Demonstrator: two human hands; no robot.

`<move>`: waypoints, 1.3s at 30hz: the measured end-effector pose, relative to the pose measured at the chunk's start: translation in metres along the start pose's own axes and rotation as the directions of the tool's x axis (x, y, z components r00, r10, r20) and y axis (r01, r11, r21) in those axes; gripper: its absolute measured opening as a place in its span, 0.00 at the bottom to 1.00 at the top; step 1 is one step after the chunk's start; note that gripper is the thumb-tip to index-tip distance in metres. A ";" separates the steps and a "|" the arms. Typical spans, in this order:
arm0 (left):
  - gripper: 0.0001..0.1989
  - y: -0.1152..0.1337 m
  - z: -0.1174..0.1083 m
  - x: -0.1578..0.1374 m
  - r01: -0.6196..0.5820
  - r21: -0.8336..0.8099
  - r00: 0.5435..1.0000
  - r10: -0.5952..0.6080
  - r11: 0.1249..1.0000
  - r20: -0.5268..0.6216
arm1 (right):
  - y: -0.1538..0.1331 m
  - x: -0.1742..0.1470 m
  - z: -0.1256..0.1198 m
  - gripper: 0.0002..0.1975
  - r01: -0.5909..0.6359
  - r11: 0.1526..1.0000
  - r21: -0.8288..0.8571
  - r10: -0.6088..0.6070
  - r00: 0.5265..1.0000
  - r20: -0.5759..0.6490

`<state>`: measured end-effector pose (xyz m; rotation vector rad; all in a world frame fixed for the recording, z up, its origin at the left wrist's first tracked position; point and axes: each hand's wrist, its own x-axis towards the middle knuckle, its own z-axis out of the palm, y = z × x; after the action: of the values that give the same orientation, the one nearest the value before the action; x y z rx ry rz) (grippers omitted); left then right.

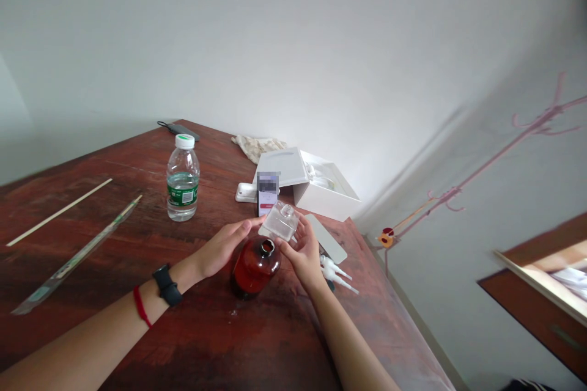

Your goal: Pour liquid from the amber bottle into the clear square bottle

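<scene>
Tabletop (192, 342): wood, worn, slight sheen. Square bottle (277, 224): clear, smooth, glossy; glass or plastic, can't tell. Amber bottle (250, 270): glossy, see-through. Water bottle (183, 165): thin clear plastic, shiny. Loose stick (59, 212): bare wood, matt. Wrapper (77, 255): glossy plastic film. Rag (259, 147): crumpled cloth. Wall (275, 43): smooth, matt.

Room to pass lies over the worktop (275, 348) on the near side of the jug (252, 274). Just above the jug, the flask (279, 223) obstructs; beyond it, the phone (268, 203) and box (328, 197); rightward, the pumps (329, 267).
</scene>
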<state>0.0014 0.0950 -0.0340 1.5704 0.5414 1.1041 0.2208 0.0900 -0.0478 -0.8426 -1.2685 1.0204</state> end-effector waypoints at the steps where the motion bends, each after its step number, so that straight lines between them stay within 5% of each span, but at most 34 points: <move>1: 0.35 0.000 0.000 -0.001 0.002 0.007 1.000 -0.002 1.000 0.001 | 0.000 0.000 0.000 0.38 0.003 1.000 -0.006 -0.003 1.000 -0.006; 21: 0.43 -0.021 -0.009 -0.012 0.065 0.066 0.997 -0.068 0.996 0.046 | -0.007 0.001 -0.008 0.36 0.084 0.993 -0.088 -0.097 0.982 -0.162; 26: 0.44 -0.017 -0.012 -0.014 0.032 0.189 0.998 -0.043 0.981 0.052 | -0.008 0.004 -0.015 0.34 0.082 0.994 -0.073 -0.097 0.971 -0.217; 39: 0.46 -0.024 -0.011 -0.016 -0.047 0.171 0.996 0.033 0.984 0.085 | -0.005 0.007 -0.019 0.36 0.079 0.995 -0.058 -0.090 0.969 -0.230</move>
<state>-0.0109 0.0946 -0.0621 1.7759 0.5652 1.0401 0.2406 0.0960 -0.0427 -0.9093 -1.1225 0.8009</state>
